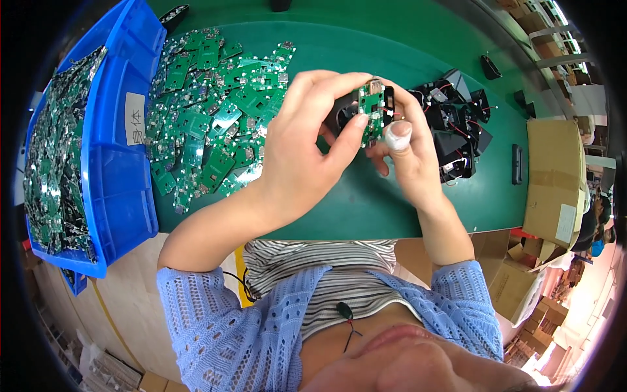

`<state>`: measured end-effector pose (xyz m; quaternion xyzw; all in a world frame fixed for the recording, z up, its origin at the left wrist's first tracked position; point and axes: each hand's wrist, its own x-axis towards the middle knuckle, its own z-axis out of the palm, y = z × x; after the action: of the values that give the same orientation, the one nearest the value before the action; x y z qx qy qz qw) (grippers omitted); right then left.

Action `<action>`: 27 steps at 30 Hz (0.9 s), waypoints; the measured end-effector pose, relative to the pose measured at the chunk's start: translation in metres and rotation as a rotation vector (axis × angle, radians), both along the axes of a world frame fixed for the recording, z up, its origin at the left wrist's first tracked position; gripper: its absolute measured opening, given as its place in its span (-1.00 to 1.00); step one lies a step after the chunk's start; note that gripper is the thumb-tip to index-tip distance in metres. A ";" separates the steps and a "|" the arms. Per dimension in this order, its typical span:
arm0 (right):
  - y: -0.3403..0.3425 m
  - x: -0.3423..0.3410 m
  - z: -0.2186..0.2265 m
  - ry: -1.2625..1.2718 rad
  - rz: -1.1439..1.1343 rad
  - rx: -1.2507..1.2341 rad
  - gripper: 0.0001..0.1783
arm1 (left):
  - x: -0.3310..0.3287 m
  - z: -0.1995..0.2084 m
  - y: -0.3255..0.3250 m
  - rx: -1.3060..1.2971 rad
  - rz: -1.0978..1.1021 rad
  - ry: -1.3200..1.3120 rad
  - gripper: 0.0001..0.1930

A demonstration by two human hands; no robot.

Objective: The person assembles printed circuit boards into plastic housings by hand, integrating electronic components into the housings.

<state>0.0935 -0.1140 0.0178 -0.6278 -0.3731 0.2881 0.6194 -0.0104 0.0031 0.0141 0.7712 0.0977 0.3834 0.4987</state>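
Over the green table, my two hands hold a green circuit board (373,104) against a black plastic housing (347,112). My left hand (304,134) is closed round the housing's left side, its thumb pressing on the board's edge. From the right, my right hand (421,153) grips the same pair; its thumb wears a white wrap (398,137) and lies at the board's lower right. A metal connector sits at the board's top end. My fingers hide part of the housing, and I cannot tell whether the board is fully seated in it.
Loose green circuit boards (215,117) lie heaped left of my hands. A blue bin (121,189) full of boards stands at the table's left edge. Black housings with thin wires (457,124) are piled on the right. Beyond them are a black bar-shaped part (517,163) and a cardboard box (554,183).
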 end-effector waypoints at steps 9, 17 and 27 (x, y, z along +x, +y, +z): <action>-0.001 0.023 -0.009 -0.860 -0.241 0.375 -0.66 | 0.000 0.003 0.000 -0.358 -0.082 0.100 -0.67; 0.000 0.021 -0.004 -0.882 -0.189 0.336 -0.74 | 0.001 -0.003 -0.002 -0.241 -0.099 0.053 -0.68; 0.001 0.020 -0.006 -1.210 -0.143 0.313 -0.61 | 0.000 0.002 -0.001 -0.069 -0.010 0.030 -0.68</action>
<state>0.1134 -0.1131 0.0116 -0.6050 -0.6524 -0.2184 0.4009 -0.0102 0.0025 0.0159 0.7595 0.1143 0.3657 0.5256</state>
